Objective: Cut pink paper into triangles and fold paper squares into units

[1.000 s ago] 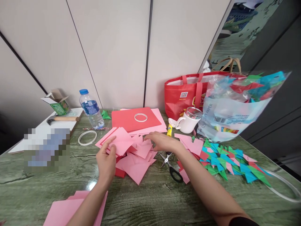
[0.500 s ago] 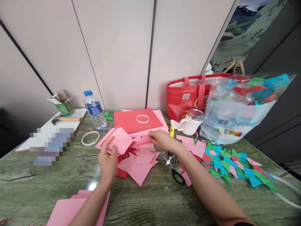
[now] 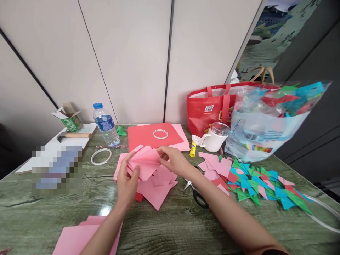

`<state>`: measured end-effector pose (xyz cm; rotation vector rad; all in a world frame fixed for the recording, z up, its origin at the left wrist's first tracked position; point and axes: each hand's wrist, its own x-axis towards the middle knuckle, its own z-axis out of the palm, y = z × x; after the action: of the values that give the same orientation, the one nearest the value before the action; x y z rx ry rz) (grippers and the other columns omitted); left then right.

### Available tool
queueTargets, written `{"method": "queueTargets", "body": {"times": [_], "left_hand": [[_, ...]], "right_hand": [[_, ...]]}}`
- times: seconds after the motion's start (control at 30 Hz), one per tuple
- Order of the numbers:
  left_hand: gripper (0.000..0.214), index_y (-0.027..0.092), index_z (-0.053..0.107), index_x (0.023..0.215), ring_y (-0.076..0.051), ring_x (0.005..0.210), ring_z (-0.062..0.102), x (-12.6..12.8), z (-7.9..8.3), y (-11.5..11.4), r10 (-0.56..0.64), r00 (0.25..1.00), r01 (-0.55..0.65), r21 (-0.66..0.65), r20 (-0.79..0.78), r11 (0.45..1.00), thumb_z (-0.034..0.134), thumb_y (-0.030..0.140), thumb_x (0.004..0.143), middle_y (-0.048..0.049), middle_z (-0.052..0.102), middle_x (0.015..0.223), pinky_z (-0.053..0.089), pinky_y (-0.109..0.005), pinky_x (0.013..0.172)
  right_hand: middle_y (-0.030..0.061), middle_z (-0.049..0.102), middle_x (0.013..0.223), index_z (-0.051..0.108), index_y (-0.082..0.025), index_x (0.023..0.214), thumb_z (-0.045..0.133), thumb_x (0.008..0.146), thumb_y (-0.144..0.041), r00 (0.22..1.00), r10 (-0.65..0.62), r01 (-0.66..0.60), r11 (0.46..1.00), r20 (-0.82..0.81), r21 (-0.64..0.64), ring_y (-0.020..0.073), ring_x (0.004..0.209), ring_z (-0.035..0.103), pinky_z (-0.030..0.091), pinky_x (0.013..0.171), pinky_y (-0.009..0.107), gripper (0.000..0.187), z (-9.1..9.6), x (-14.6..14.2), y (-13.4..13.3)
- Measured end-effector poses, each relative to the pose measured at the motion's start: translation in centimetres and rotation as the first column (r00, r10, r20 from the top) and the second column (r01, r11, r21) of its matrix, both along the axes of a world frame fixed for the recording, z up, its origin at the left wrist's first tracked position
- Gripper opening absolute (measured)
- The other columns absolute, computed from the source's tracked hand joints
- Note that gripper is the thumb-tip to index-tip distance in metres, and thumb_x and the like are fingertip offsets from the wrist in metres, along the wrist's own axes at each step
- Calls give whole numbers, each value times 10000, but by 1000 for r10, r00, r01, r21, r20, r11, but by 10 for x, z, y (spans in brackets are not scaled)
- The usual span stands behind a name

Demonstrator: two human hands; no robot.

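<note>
My left hand (image 3: 127, 180) is closed round a small stack of pink paper squares (image 3: 145, 163), its thumb in front. At the stack's right side, my right hand (image 3: 173, 161) pinches the edge of a pink sheet, which looks bent. Beneath both hands lies a loose heap of pink paper pieces (image 3: 158, 194), with a bit of red showing below. Scissors with black handles (image 3: 199, 199) rest just under my right forearm, partly hidden by it. More pink sheets (image 3: 75, 237) lie under my left forearm at the front edge of the view.
Behind the hands are red sheets (image 3: 140, 136) with a white ring (image 3: 160, 134). A water bottle (image 3: 106, 124) and another ring (image 3: 101, 156) stand left. Right are a glue stick (image 3: 192, 149), a white mug (image 3: 215, 140), folded coloured pieces (image 3: 261, 184), and a filled plastic bag (image 3: 265, 134).
My left hand has shifted slightly right with the pink stack, now tilted up. My right hand has brought a pink sheet left from the heap against the stack.
</note>
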<state>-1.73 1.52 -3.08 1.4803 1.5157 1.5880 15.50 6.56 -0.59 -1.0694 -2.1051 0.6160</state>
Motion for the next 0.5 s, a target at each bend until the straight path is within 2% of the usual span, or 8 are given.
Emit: {"method": "queueTargets", "body": {"times": [0.1,0.2,0.3,0.37,0.47,0.5], "left_hand": [[453,247,468,1230,-203,1144,452,2,2,-2,-33,999,33,14,9,999,492,213,779,-42,481,1270,341,-330,972],[405,239,522,1188,-217,1132,466,1,3,-4,-84,996,84,-1,33,996,488,255,785,-41,528,1223,351,-343,964],[334,195,637,1046,-240,1044,529,0,3,-4,-152,983,157,-50,105,986,462,329,795,-68,628,1069,413,-345,884],[325,173,678,963,-242,984,559,1,2,-3,-170,974,183,-78,148,980,483,364,786,-80,661,985,428,-337,846],[292,163,698,904,-226,908,584,3,0,-2,-184,961,216,-142,208,966,610,359,706,-76,683,907,442,-306,788],[296,160,700,898,-218,873,592,3,0,-1,-189,953,232,-168,238,958,639,351,679,-75,686,892,449,-293,750]], "right_hand": [[46,542,909,456,-191,1106,564,734,-159,999,-31,30,999,11,13,144,776,529,430,685,272,388,-7,-3,-2],[81,511,998,348,-187,1230,572,731,-200,1000,-28,29,999,12,-19,172,870,525,430,712,286,547,-8,-6,-5],[31,548,849,310,-204,1257,560,746,-243,997,-29,35,996,73,-77,177,769,546,419,677,292,571,-7,-9,-9],[21,567,830,340,-221,1235,566,754,-297,995,-46,53,996,93,-78,180,736,557,413,677,300,537,-6,-11,-11],[43,590,913,427,-223,1150,601,732,-385,997,-79,80,996,13,-39,199,826,571,416,713,309,481,-9,-14,-10],[41,597,896,448,-218,1119,602,729,-407,996,-80,77,995,-40,-63,197,818,578,424,699,302,459,-10,-14,-8]]}}
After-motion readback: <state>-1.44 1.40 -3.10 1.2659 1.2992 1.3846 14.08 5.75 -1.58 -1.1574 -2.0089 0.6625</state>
